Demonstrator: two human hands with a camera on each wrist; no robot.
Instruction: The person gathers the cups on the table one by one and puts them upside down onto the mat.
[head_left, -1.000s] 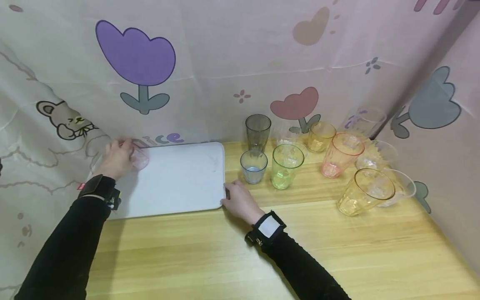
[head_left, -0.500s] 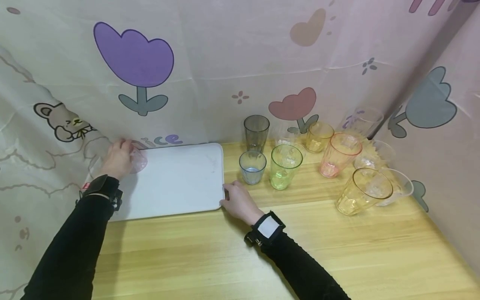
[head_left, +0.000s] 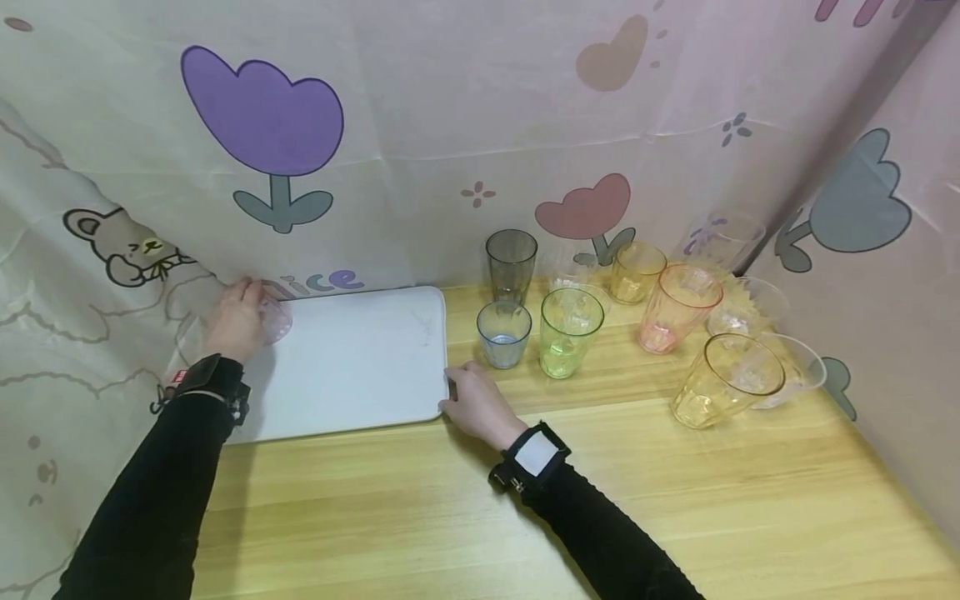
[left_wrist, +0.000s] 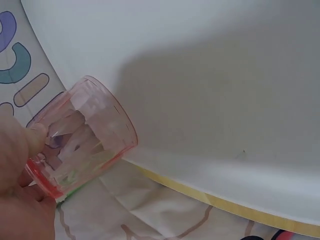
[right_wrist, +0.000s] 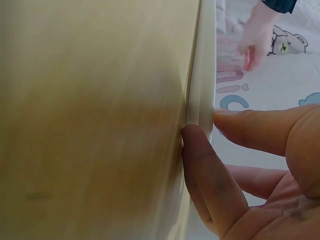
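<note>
Little has shifted over the last second, we find: the table [head_left: 525, 492] and the white tray [head_left: 352, 367] lying at its back left, against the printed cloth [head_left: 450, 100], sit as they did, and both hands keep their places. Only the small pink cup [left_wrist: 82, 135] in the left hand [head_left: 236, 321] looks to have tipped and drifted a touch toward the tray's far left corner. We judge the cup is being settled onto the tray rather than carried anywhere, with the tray steadied meanwhile.

At the tray's right edge the right hand [head_left: 480, 404] pinches the rim, thumb on top and fingers [right_wrist: 210, 175] curled under it, as the right wrist view shows. The left hand grasps the pink cup near its base, thumb across the wall.

That cup lies tilted, not upright. Its long axis runs from the base in the palm up to the open mouth, which points out over the tray's white surface toward the table's right; the rim overlaps the tray's edge in the left wrist view. Whether it touches the tray we cannot tell.

Other cups [head_left: 570, 329] stand grouped at the back right of the table.
</note>
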